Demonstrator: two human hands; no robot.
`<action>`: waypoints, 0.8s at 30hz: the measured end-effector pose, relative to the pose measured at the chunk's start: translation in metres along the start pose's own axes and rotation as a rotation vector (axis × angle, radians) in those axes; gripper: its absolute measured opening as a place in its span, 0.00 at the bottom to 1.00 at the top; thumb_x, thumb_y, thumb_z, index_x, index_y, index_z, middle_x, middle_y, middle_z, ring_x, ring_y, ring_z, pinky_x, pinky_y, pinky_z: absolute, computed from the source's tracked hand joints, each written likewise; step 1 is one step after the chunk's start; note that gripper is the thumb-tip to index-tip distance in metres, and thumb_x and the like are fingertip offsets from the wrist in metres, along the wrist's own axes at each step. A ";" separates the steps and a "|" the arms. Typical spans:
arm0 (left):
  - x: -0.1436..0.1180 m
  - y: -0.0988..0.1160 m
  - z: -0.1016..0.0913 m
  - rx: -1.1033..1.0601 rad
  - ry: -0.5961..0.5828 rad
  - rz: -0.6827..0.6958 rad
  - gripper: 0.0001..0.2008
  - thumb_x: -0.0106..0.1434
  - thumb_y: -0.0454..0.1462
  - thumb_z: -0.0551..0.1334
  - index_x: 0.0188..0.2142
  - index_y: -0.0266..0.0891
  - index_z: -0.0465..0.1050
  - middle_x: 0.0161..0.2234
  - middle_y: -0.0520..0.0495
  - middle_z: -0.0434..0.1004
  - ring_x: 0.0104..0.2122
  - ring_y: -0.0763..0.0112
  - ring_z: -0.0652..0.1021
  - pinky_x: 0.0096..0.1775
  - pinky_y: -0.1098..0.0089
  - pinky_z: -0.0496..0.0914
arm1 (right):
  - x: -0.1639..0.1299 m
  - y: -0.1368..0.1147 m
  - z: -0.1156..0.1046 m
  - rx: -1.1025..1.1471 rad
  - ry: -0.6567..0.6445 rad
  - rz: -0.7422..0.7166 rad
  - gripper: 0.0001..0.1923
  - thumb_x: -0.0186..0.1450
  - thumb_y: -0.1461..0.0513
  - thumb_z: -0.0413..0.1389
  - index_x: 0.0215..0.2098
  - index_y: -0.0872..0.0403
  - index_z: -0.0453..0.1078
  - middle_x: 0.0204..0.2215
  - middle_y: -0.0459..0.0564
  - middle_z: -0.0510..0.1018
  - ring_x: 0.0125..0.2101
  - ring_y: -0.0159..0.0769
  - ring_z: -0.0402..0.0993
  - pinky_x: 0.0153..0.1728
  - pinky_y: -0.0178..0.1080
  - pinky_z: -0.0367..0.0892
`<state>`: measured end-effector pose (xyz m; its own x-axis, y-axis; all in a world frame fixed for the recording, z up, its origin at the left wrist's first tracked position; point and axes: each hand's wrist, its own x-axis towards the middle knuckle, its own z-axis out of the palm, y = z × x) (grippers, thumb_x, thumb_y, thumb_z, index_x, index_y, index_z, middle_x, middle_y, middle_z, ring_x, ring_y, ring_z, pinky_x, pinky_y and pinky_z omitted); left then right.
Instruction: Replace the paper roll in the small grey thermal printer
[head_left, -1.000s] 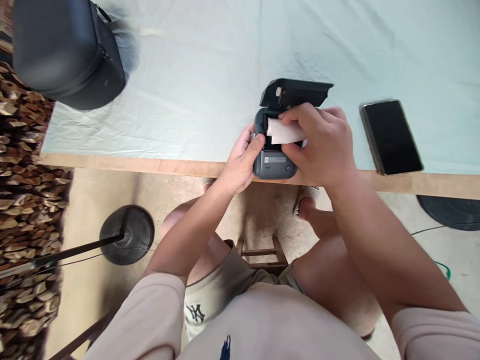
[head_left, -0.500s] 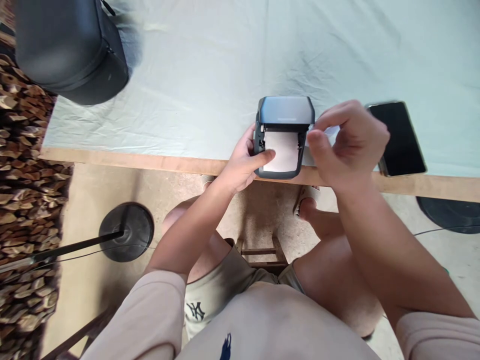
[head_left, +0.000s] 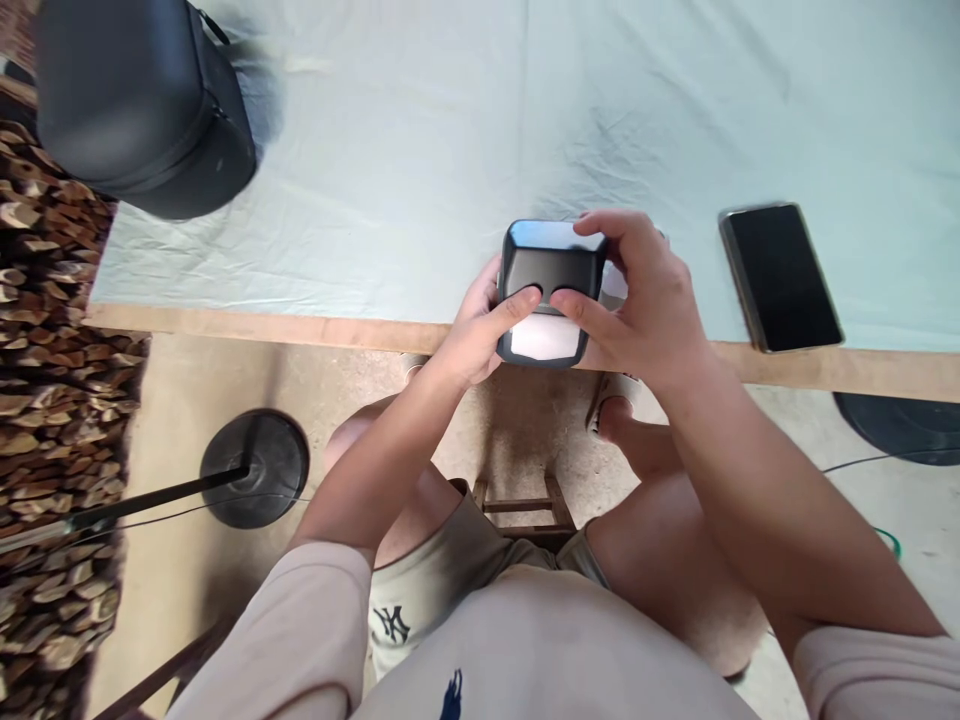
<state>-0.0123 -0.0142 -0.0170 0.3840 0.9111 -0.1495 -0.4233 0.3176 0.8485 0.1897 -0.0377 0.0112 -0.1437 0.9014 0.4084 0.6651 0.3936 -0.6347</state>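
Tablecloth [head_left: 390,150], rounded dark device [head_left: 555,266], white paper [head_left: 543,338]

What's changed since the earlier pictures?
The lid swung down and nearer, partly covering the white paper. The right hand went from the paper to the lid. The left hand still holds the device; the phone and black case stayed put.

The cloth-covered table [head_left: 390,150] bears a black case [head_left: 142,110] and phone [head_left: 786,278].
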 end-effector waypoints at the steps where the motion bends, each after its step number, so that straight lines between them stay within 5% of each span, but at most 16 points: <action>1: 0.001 -0.001 0.000 -0.017 0.003 -0.001 0.31 0.63 0.59 0.84 0.56 0.47 0.85 0.63 0.45 0.92 0.78 0.38 0.80 0.70 0.50 0.85 | 0.000 -0.002 -0.001 -0.023 0.012 0.002 0.23 0.77 0.50 0.60 0.68 0.41 0.68 0.65 0.59 0.86 0.62 0.57 0.85 0.61 0.61 0.82; 5: 0.010 -0.003 -0.002 -0.153 0.035 -0.111 0.28 0.73 0.63 0.74 0.57 0.44 0.85 0.61 0.43 0.94 0.75 0.41 0.83 0.72 0.50 0.84 | 0.001 -0.004 -0.004 -0.077 0.112 -0.085 0.20 0.79 0.51 0.57 0.66 0.42 0.70 0.66 0.63 0.83 0.69 0.61 0.81 0.66 0.65 0.79; 8: 0.013 0.000 0.001 -0.199 0.149 -0.191 0.25 0.83 0.59 0.64 0.58 0.42 0.85 0.57 0.42 0.95 0.68 0.47 0.89 0.69 0.52 0.85 | 0.001 0.002 -0.007 -0.025 0.071 -0.139 0.26 0.76 0.51 0.61 0.70 0.43 0.69 0.67 0.63 0.81 0.69 0.63 0.80 0.64 0.66 0.81; 14: 0.010 0.010 0.010 -0.192 0.256 -0.167 0.16 0.86 0.45 0.62 0.46 0.39 0.84 0.38 0.50 0.92 0.41 0.65 0.92 0.50 0.67 0.87 | 0.002 0.009 -0.012 -0.056 -0.019 -0.144 0.34 0.70 0.50 0.69 0.72 0.42 0.72 0.68 0.62 0.80 0.66 0.62 0.82 0.56 0.62 0.86; 17: 0.012 0.008 0.007 -0.179 0.206 -0.195 0.18 0.86 0.45 0.61 0.44 0.41 0.85 0.37 0.49 0.92 0.50 0.59 0.94 0.56 0.63 0.88 | 0.005 -0.001 -0.013 -0.155 0.126 -0.078 0.25 0.72 0.43 0.69 0.61 0.44 0.79 0.47 0.56 0.85 0.46 0.53 0.85 0.44 0.54 0.83; 20: 0.013 0.001 -0.001 -0.204 0.070 -0.202 0.20 0.83 0.53 0.64 0.49 0.42 0.87 0.48 0.44 0.95 0.65 0.50 0.90 0.67 0.55 0.86 | 0.007 -0.015 -0.012 -0.107 0.300 0.047 0.17 0.80 0.42 0.58 0.54 0.44 0.76 0.29 0.45 0.78 0.29 0.43 0.79 0.34 0.48 0.75; 24: 0.010 -0.004 -0.007 -0.160 -0.002 -0.138 0.24 0.72 0.56 0.78 0.57 0.44 0.86 0.55 0.45 0.95 0.68 0.45 0.89 0.68 0.52 0.86 | 0.011 -0.025 -0.016 0.033 0.324 0.036 0.07 0.80 0.53 0.57 0.50 0.45 0.73 0.40 0.49 0.89 0.36 0.42 0.87 0.37 0.45 0.74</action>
<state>-0.0122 -0.0044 -0.0250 0.4491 0.8557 -0.2571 -0.4916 0.4769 0.7286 0.1837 -0.0404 0.0418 0.1235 0.8126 0.5696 0.6408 0.3729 -0.6710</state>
